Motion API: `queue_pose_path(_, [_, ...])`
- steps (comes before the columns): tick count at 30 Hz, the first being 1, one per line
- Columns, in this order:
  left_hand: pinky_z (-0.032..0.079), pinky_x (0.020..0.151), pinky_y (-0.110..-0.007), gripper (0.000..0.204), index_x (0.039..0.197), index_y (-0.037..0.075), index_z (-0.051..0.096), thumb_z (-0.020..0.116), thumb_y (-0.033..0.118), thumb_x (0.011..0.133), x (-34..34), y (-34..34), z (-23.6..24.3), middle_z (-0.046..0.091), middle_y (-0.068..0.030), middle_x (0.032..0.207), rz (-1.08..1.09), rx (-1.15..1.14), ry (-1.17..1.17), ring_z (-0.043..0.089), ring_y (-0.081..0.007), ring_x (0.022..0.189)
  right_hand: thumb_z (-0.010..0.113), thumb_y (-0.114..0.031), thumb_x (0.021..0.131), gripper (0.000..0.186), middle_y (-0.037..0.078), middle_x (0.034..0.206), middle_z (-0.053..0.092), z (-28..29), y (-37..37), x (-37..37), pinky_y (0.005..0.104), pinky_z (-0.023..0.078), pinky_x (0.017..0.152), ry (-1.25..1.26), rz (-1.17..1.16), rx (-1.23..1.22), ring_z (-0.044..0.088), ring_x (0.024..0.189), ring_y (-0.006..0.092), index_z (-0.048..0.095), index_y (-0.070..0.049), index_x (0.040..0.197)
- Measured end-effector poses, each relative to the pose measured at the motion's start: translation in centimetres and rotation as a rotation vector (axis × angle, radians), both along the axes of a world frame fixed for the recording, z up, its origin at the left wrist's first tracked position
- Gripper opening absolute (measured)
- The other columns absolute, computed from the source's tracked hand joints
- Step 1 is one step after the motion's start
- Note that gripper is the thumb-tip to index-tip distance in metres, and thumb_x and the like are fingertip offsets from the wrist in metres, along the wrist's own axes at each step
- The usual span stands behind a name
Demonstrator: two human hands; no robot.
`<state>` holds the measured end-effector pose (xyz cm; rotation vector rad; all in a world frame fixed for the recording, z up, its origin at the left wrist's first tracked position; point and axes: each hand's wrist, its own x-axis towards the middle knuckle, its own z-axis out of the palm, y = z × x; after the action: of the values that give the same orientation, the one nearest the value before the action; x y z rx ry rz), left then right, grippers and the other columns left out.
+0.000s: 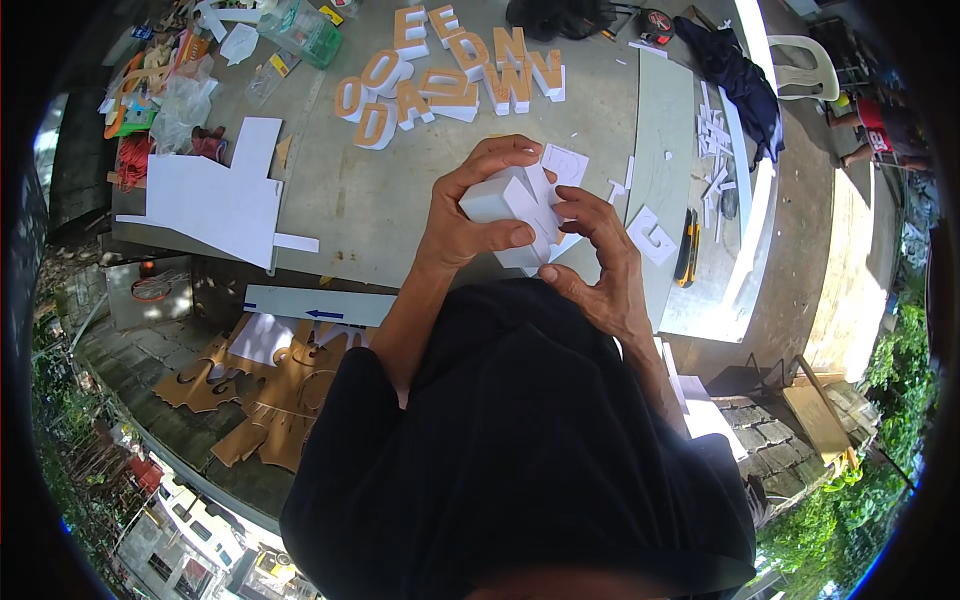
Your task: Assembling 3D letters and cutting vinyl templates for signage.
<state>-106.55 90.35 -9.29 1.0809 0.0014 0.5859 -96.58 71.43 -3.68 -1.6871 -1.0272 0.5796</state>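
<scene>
In front of my body, over the table's near edge, I hold a white block-shaped piece (497,208) with angled walls, which looks like a three-dimensional letter. My left hand (462,205) wraps round its left side, thumb across the near face and fingers over the top. My right hand (606,240) closes on its right side with curled fingers, the thumb low near the bottom edge. Part of the piece is hidden by the fingers. Just beyond it lies a white card with a printed outline (568,163). Another white card with a curved shape (652,236) is right of my right hand.
On the grey table (320,200), several block letters with tan faces (376,126) stand far off. A yellow cutter (687,248) lies right, near white offcuts (714,140). At left are a white cut sheet (215,200) and a plastic bag (182,108). Cut brown cardboard (280,385) lies below left.
</scene>
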Motion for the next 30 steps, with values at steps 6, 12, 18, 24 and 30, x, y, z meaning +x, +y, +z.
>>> queue_pose_path(6, [0.055, 0.101, -0.044, 0.067, 0.129, 0.007, 0.072, 0.095, 0.015, 0.066, -0.5, -0.5, 0.9, 0.059, -0.0156, 0.135, 0.083, 0.204, 0.063, 0.065, -0.0286, 0.121, 0.087, -0.020, 0.081, 0.057, 0.018, 0.136, 0.063, -0.6, 0.2, -0.4, 0.0426, 0.058, 0.095, 0.110, -0.052, 0.056, 0.069, 0.113, 0.0321, 0.063, -0.005, 0.131])
queue_pose_path(12, [0.055, 0.100, -0.039, 0.073, 0.134, 0.006, 0.068, 0.095, 0.014, 0.066, -0.3, -1.5, 1.8, 0.058, -0.0148, 0.135, 0.107, 0.193, 0.031, 0.065, -0.0265, 0.120, 0.087, -0.017, 0.080, 0.057, 0.018, 0.135, 0.064, -1.1, 0.0, -0.3, 0.0426, 0.056, 0.098, 0.094, -0.040, 0.071, 0.069, 0.114, 0.0323, 0.064, -0.005, 0.130])
queue_pose_path(18, [0.056, 0.097, -0.038, 0.092, 0.149, 0.003, 0.053, 0.096, 0.015, 0.068, -0.3, -1.9, 2.7, 0.058, -0.0139, 0.134, 0.123, 0.210, 0.058, 0.066, -0.0246, 0.119, 0.087, -0.016, 0.078, 0.060, 0.019, 0.136, 0.064, -1.4, -0.4, -0.1, 0.0427, 0.054, 0.101, 0.061, -0.022, 0.103, 0.066, 0.119, 0.0317, 0.063, -0.006, 0.132])
queue_pose_path(24, [0.056, 0.095, -0.037, 0.103, 0.153, 0.004, 0.047, 0.098, 0.020, 0.065, -0.3, -1.9, 3.1, 0.058, -0.0148, 0.134, 0.126, 0.211, 0.072, 0.065, -0.0244, 0.120, 0.090, -0.013, 0.076, 0.064, 0.019, 0.139, 0.062, -1.8, -0.5, 0.1, 0.0427, 0.052, 0.104, 0.086, -0.003, 0.130, 0.064, 0.122, 0.0308, 0.063, -0.007, 0.134])
queue_pose_path(30, [0.055, 0.097, -0.038, 0.099, 0.148, 0.003, 0.053, 0.100, 0.025, 0.064, -0.5, -1.6, 3.2, 0.058, -0.0141, 0.130, 0.130, 0.290, 0.063, 0.066, -0.0254, 0.119, 0.090, -0.014, 0.080, 0.064, 0.020, 0.146, 0.056, -1.8, -0.9, 0.2, 0.0437, 0.044, 0.112, 0.182, 0.047, 0.134, 0.056, 0.131, 0.0281, 0.062, -0.003, 0.136])
